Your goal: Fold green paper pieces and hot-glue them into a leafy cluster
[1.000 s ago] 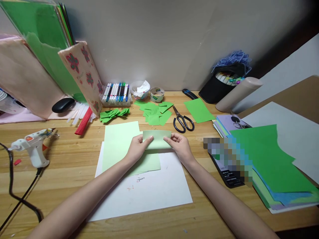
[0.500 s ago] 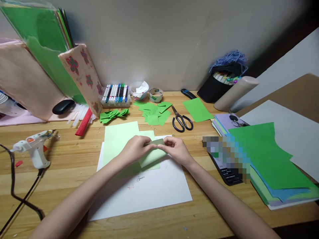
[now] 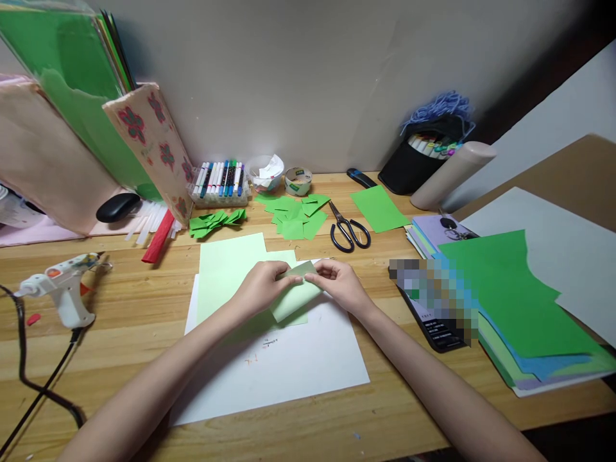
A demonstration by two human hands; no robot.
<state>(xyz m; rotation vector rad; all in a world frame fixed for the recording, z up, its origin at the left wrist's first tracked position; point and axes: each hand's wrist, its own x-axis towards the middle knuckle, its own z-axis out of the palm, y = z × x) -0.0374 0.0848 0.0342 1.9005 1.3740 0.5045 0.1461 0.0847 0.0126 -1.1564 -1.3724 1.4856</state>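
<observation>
My left hand [image 3: 264, 287] and my right hand [image 3: 339, 284] meet over a small pale green paper piece [image 3: 294, 299], each pinching its folded top edge between thumb and fingers. The piece is bent over on itself and tilts down toward me. Under it lie a larger pale green sheet [image 3: 230, 264] and a white sheet [image 3: 289, 366] on the wooden desk [image 3: 120, 333].
Black scissors [image 3: 347, 231], cut green squares [image 3: 293, 215] and folded green pieces [image 3: 216, 221] lie behind. A glue gun [image 3: 62, 289] with its cord is at left, a stack of coloured paper [image 3: 520, 308] at right. Markers [image 3: 219, 179], a tape roll [image 3: 298, 181] and a pen case [image 3: 423, 160] stand by the wall.
The pale green piece, held flat and wide a second ago, is now folded over and narrower. Both hands have come closer together at its top edge.
</observation>
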